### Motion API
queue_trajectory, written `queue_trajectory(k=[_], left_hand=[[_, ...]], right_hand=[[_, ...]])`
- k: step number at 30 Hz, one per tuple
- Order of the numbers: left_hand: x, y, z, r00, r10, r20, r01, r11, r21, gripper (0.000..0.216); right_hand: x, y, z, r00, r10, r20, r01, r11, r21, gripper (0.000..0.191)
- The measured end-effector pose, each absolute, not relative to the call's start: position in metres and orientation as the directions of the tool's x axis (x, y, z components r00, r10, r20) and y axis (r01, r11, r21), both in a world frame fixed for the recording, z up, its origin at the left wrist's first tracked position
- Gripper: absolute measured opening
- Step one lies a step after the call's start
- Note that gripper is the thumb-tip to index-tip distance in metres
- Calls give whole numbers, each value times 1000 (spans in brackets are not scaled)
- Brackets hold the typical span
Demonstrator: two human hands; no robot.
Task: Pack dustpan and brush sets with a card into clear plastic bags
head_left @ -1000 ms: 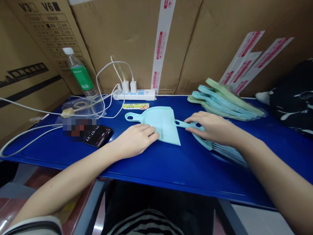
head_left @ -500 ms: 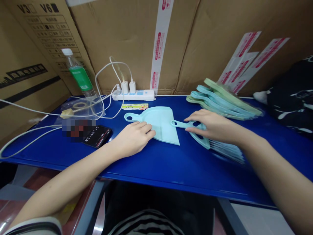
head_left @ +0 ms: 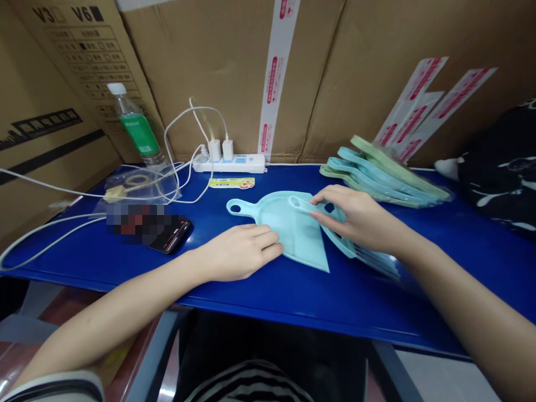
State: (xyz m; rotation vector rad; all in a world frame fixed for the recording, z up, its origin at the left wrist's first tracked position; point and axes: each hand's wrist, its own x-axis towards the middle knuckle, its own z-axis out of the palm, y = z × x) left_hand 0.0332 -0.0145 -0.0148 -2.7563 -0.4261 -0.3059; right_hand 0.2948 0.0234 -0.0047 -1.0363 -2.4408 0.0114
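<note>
While the left forearm reaches in from the near left, the bare left hand [head_left: 247,252] lies palm down, its fingers loosely bent over the near left edge of a pale turquoise, flared plastic dustpan [head_left: 299,237]; whether it grips that edge, I cannot tell. Slanting inward from the near right, the other forearm ends in the bare right hand [head_left: 358,220], which pinches between thumb and forefinger the looped handle of a pale turquoise plastic hand brush [head_left: 340,242]. The brush is at the right of the dustpan, with its handle end over the pan's far right part and its blurred bristles slanting right and near.

Both are around the middle of a glossy blue tabletop [head_left: 268,296]. To the left are a black rectangular phone [head_left: 171,235] and, farther off, a clear plastic bottle with a green label [head_left: 139,134]. Along the far side are a long white plastic power strip [head_left: 247,163] and, right of it, a plastic-wrapped pile of green and blue pieces [head_left: 387,177]. Beyond rise brown cardboard panels [head_left: 209,61].
</note>
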Motion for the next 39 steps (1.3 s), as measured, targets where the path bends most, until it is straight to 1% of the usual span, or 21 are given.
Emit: queue_trajectory(k=[2,7,10,12,15,17,18,20,22,29,31,36,39], left_hand=[[36,-17,-18,938,231,258,301,-911,-280,27],[39,-23,-23,952,219,214,270,-928,-255,38],[38,-22,-19,936,264,233,326,-901,-287,35],[37,-18,-15,878,384,286,467,-821,-329,33],[34,-12,-13,692,638,338,722,-599,-346,32],[34,-10,-14,603,742,292,791,-511,-335,30],[34,-10,-15,594,763,254,795,-510,-328,29],[36,-10,-17,616,762,198,777,-549,-308,25],[38,-13,-18,648,739,183,754,-588,-292,22],[39,-17,-18,756,615,224,654,-724,-217,25],[39,-18,-18,756,613,231,654,-730,-201,24],[40,-19,-15,713,659,237,698,-701,-150,20],[39,-20,-14,718,653,240,692,-708,-141,18]], right_hand=[[287,20,-5,-595,661,458,656,728,-199,20],[270,14,-13,-626,628,463,620,760,-193,15],[267,14,-18,-638,616,462,606,772,-192,15],[267,15,-19,-634,621,461,611,768,-194,15],[269,16,-20,-624,623,473,620,762,-186,14],[270,16,-21,-624,619,477,621,763,-179,13],[270,16,-21,-627,615,477,617,767,-177,13],[269,16,-22,-634,612,472,612,771,-177,14],[269,16,-22,-638,615,464,607,772,-188,14],[267,14,-21,-637,607,475,577,785,-228,11],[266,14,-21,-644,600,475,563,792,-238,11],[265,13,-20,-653,594,470,545,800,-252,13],[263,13,-20,-650,607,457,556,790,-259,13]])
